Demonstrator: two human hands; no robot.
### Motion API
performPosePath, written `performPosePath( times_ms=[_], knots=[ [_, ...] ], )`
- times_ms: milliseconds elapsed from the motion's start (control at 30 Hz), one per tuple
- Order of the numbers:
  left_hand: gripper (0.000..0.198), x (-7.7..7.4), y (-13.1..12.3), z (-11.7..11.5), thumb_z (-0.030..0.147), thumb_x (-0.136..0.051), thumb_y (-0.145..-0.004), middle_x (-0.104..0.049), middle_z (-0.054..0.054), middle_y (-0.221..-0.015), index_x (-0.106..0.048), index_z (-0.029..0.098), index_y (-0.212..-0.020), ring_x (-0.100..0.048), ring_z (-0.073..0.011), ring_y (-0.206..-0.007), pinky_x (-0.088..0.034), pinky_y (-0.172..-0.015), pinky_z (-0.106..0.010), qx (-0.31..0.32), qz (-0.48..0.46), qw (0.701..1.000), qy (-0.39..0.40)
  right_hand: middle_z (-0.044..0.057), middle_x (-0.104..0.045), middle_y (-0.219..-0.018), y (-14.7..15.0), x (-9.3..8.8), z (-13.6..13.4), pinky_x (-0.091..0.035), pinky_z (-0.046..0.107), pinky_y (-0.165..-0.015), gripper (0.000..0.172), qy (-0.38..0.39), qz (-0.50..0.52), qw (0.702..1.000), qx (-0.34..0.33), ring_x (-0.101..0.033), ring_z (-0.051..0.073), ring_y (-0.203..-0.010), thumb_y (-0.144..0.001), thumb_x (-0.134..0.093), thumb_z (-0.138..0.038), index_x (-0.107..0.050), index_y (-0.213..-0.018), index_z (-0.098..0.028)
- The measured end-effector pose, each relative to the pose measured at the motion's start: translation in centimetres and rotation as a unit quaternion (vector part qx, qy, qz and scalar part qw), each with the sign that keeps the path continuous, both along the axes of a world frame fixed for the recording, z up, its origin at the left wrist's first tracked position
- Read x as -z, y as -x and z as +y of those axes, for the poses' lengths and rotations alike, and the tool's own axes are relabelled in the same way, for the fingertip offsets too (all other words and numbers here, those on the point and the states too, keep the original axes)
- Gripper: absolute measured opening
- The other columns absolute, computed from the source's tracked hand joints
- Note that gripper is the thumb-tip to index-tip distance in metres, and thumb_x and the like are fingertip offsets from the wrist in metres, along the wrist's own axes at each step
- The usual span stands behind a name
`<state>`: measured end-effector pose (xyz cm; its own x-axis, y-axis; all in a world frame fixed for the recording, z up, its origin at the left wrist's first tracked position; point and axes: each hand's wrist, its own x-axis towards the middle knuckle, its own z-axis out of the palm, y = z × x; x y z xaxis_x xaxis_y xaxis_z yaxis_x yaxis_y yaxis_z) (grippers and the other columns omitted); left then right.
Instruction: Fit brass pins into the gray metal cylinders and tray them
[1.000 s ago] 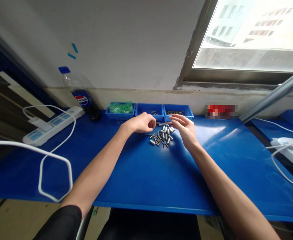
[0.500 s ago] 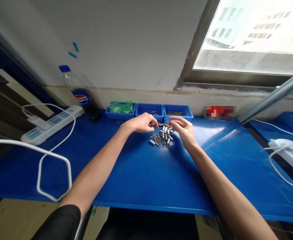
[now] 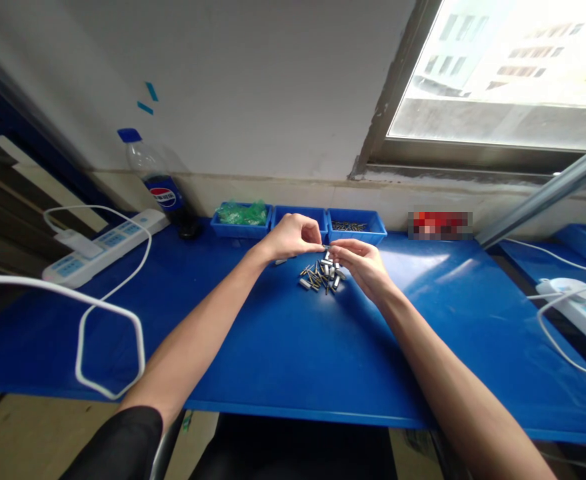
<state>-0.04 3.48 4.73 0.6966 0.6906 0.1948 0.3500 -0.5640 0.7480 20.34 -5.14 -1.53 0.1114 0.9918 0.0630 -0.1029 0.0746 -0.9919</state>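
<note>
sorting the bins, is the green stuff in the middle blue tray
No, the green stuff lies in the leftmost tray of the three blue ones.

bins [image 3: 299, 222] behind parts pile [image 3: 323, 275] | bottle [image 3: 153, 181] left of bins
</note>
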Motion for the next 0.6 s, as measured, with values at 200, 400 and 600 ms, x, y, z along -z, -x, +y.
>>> performPosePath(
  times_ms=[200, 400, 600],
  knots=[
    [0.017, 0.8, 0.2, 0.2, 0.025, -0.079, -0.075, -0.078, -0.006, -0.082, -0.08, 0.015, -0.088, -0.072, -0.017, -0.076, -0.05, -0.065, -0.022, 0.06, 0.151, 0.987, 0.002, 0.008, -0.081, -0.099, -0.4, 0.3, 0.7, -0.058, 0.046, -0.098, 0.036, -0.074, -0.028, 0.993, 0.092, -0.077, 0.027, -0.097, -0.074, -0.087, -0.047, -0.078, -0.098, -0.022],
    [0.014, 1.6, -0.2, 0.0, 0.02, -0.079, -0.073, -0.078, -0.005, -0.08, -0.08, 0.015, -0.085, -0.07, -0.0155, -0.07, -0.046, -0.059, -0.021, 0.074, 0.214, 0.974, -0.005, 0.009, -0.081, -0.101, -1.1, 0.6, 1.5, -0.057, 0.048, -0.104, 0.035, -0.102, -0.062, 0.987, 0.111, -0.077, 0.028, -0.101, -0.074, -0.087, -0.045, -0.078, -0.098, -0.021],
    [0.009, 2.1, -0.4, 0.2, 0.013, -0.074, -0.073, -0.076, -0.004, -0.077, -0.079, 0.016, -0.081, -0.068, -0.0149, -0.069, -0.046, -0.061, -0.021, 0.082, 0.218, 0.972, -0.025, 0.014, -0.07, -0.135, -1.4, 0.5, 1.5, -0.055, 0.05, -0.105, 0.06, -0.099, -0.086, 0.989, 0.071, -0.072, 0.029, -0.113, -0.072, -0.086, -0.046, -0.072, -0.125, -0.023]
  ],
)
